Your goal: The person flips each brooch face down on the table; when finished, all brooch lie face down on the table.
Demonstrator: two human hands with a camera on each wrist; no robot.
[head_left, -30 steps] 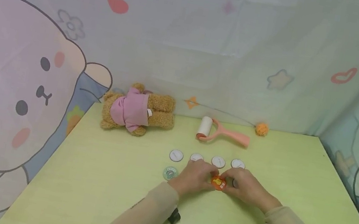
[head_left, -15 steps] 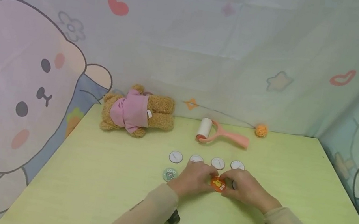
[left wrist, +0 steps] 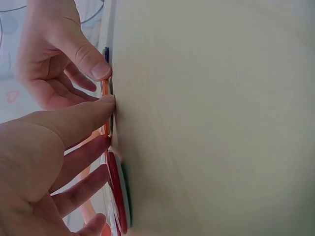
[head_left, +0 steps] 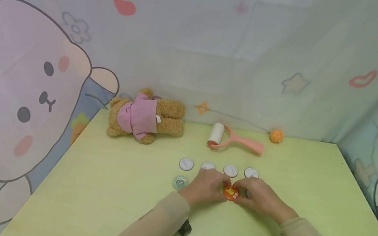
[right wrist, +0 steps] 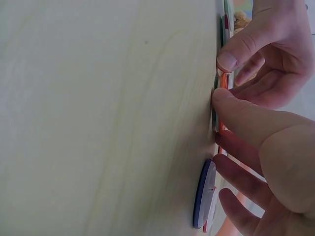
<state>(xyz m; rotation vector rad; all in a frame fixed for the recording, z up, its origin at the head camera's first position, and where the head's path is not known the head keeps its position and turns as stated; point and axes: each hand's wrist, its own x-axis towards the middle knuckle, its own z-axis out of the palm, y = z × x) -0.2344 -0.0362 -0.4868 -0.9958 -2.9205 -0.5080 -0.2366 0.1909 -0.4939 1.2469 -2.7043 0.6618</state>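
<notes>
An orange round button badge [head_left: 230, 193] with a yellow figure lies between my two hands. My left hand [head_left: 207, 186] pinches its left edge between thumb and fingers, and my right hand [head_left: 261, 197] pinches the right edge. In the left wrist view, the left thumb [left wrist: 88, 115] lies along the badge's near edge, close to the tabletop. A red-edged badge [left wrist: 118, 191] sits beside the other left fingers. The right wrist view shows a blue-edged badge [right wrist: 203, 194] below the right fingers; in the head view my right hand mostly hides it.
A pale green badge [head_left: 180, 182] lies left of my left hand. Behind the hands runs a row of several white discs, such as the leftmost disc [head_left: 186, 164]. Farther back are a teddy bear [head_left: 141, 117], a pink-handled lint roller [head_left: 242, 141] and an orange ball [head_left: 276, 136].
</notes>
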